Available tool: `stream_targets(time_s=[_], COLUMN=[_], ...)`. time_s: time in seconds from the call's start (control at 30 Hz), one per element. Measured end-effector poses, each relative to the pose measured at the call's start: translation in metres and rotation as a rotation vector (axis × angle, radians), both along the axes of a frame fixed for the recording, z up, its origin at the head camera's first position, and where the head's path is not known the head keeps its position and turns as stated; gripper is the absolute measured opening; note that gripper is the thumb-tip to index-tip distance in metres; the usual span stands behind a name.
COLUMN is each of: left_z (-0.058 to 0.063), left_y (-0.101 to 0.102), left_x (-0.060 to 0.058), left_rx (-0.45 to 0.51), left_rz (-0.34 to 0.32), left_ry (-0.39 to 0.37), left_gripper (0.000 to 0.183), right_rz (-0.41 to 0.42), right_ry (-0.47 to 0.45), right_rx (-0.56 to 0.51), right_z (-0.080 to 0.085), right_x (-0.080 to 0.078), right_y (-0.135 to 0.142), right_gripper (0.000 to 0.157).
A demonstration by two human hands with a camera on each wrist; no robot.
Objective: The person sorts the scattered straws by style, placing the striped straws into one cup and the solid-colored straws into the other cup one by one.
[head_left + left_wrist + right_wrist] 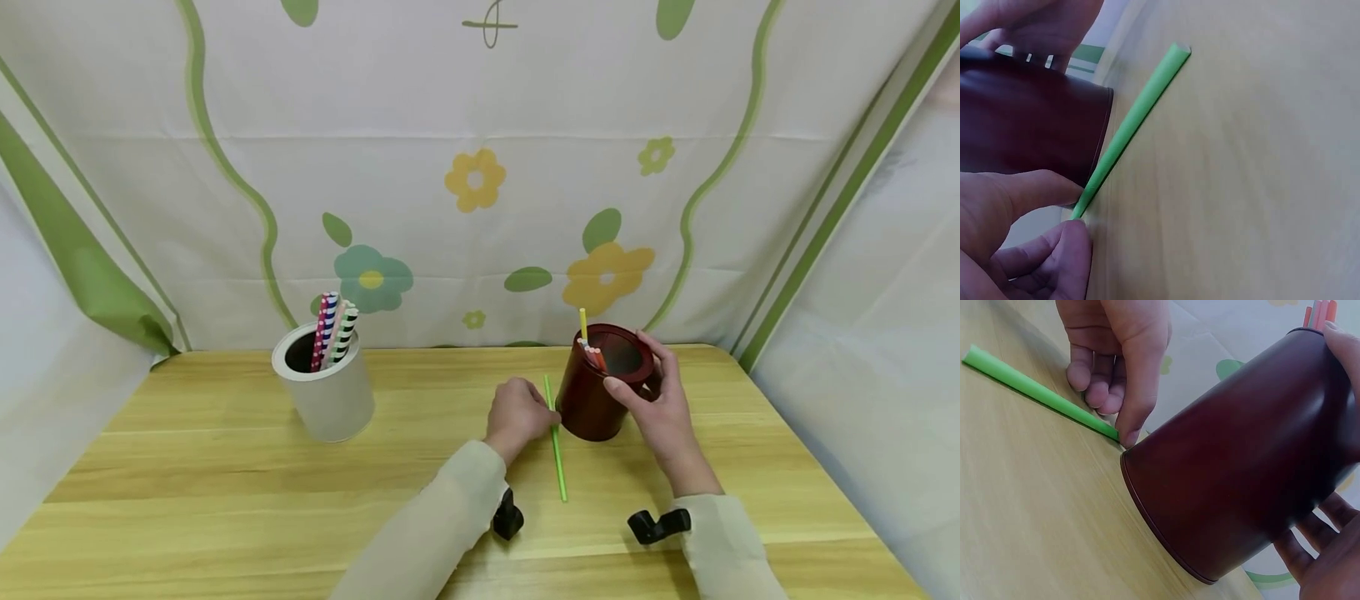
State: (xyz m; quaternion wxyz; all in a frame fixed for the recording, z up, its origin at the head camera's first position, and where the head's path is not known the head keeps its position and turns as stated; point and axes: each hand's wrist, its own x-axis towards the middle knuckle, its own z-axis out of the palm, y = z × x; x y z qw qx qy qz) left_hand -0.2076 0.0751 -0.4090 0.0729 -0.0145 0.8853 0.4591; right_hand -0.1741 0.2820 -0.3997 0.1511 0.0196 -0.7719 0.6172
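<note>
A bright green straw [559,468] lies on the wooden table beside a dark red cylindrical holder [587,400]. Thumb and fingers of my left hand [517,412] pinch the straw; in the left wrist view the straw [1138,115] runs out from between the fingertips along the tabletop. My right hand [666,408] grips the holder from its right side, thumb near the rim and fingers around the far side. Several thin straws [592,354], among them a yellow one and orange-red ones, stand inside the holder. Their lower ends are hidden.
To the left stands a white cylindrical holder [333,404] with several patterned straws [335,329], striped and dotted. Behind the table [225,467] hangs a white cloth [420,100] printed with flowers and green lines. More cloth hangs at both sides.
</note>
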Motion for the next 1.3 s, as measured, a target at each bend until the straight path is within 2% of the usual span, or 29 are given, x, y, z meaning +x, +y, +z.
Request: stream_targets(time_s=[0.13, 0.27, 0.4, 0.53, 0.67, 0.73, 0.77, 0.8, 0.9, 0.97, 1.1, 1.2, 1.3], left_z=[-0.006, -0.006, -0.018, -0.015, -0.004, -0.012, -0.007, -0.011, -0.011, -0.002, 0.006, 0.006, 0.004], left_y=[0.000, 0.000, 0.004, 0.004, 0.003, 0.005, 0.004, 0.004, 0.003, 0.000, -0.004, -0.007, -0.011], left_x=[-0.006, -0.010, -0.016, -0.012, -0.004, -0.007, -0.004, -0.006, -0.005, 0.002, 0.012, 0.015, 0.016], left_rx=[-0.004, 0.018, 0.004, -0.047, -0.079, -0.081, -0.068, -0.059, -0.008, 0.017, 0.061, 0.118, 0.239], left_rz=[0.016, -0.003, -0.020, -0.060, -0.086, -0.083, -0.083, -0.083, -0.065, -0.050, -0.018, -0.001, 0.015], left_ry=[0.028, -0.004, -0.003, 0.046, 0.076, 0.075, 0.057, 0.044, -0.017, -0.044, -0.047, -0.051, -0.076], left_gripper=[0.030, 0.031, 0.038, 0.050, 0.054, 0.052, 0.050, 0.047, 0.043, 0.045, 0.051, 0.040, 0.025], right_rz=[-0.005, -0.004, -0.008, -0.005, -0.001, -0.001, 0.000, 0.000, 0.000, -0.002, -0.012, -0.016, -0.016], right_ry=[-0.003, -0.005, -0.009, -0.007, -0.007, -0.007, -0.007, -0.006, -0.008, -0.010, -0.019, -0.021, -0.013], right_rx=[0.003, 0.013, 0.017, 0.020, 0.013, 0.006, 0.003, -0.002, 0.001, 0.006, 0.017, 0.020, 0.021], right_z=[0.001, 0.001, 0.001, 0.002, 0.002, 0.001, 0.001, 0.000, 0.000, 0.000, 0.000, 0.000, 0.000], right_x=[0.001, 0.001, 0.001, 0.000, 0.000, 0.001, 0.001, 0.001, 0.001, 0.001, 0.002, 0.003, 0.002], right_y=[-0.001, -0.001, 0.000, 0.000, -0.001, -0.001, -0.001, -0.001, -0.001, -0.001, -0.001, -0.001, -0.001], right_gripper=[0.081, 0.081, 0.081, 0.081, 0.080, 0.081, 0.081, 0.081, 0.081, 0.081, 0.081, 0.081, 0.081])
